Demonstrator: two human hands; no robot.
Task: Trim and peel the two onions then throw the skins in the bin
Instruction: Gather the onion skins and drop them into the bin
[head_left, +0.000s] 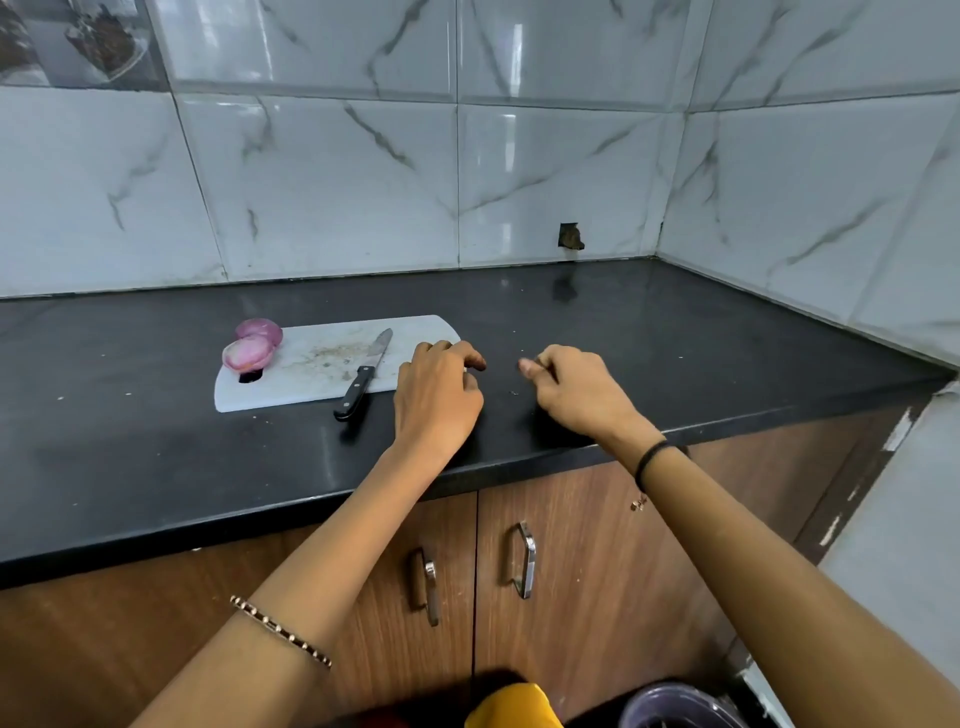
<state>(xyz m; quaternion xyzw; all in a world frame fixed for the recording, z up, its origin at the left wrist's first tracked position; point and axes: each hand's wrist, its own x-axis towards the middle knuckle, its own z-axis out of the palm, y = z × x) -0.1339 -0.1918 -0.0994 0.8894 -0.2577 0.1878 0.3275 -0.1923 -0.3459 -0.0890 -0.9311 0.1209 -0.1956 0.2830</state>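
The two peeled purple-pink onions (249, 353) lie touching each other at the far left corner of the white plastic cutting board (296, 389), on the black stone worktop (675, 338); they look already trimmed and bare. The steel knife with the black handle (366, 371) lies on the board, blade pointing away, handle over the near edge. Both hands are to the right of the onions: the left hand (439, 395) rests at the right edge of the board with the fingers curled, a red-brown patch at its fingertips, perhaps skin; the right hand (579, 389) is just beside it on the bare worktop, thumb pressed to forefinger as in a pinch; if either hand really holds a skin I cannot tell. I judge that the loose scraps are being gathered; a tiny pale scrap (514, 393) lies between the hands. A round grey-purple container (675, 706), maybe the bin, shows low and to the right, so the right hand is nearer to it.
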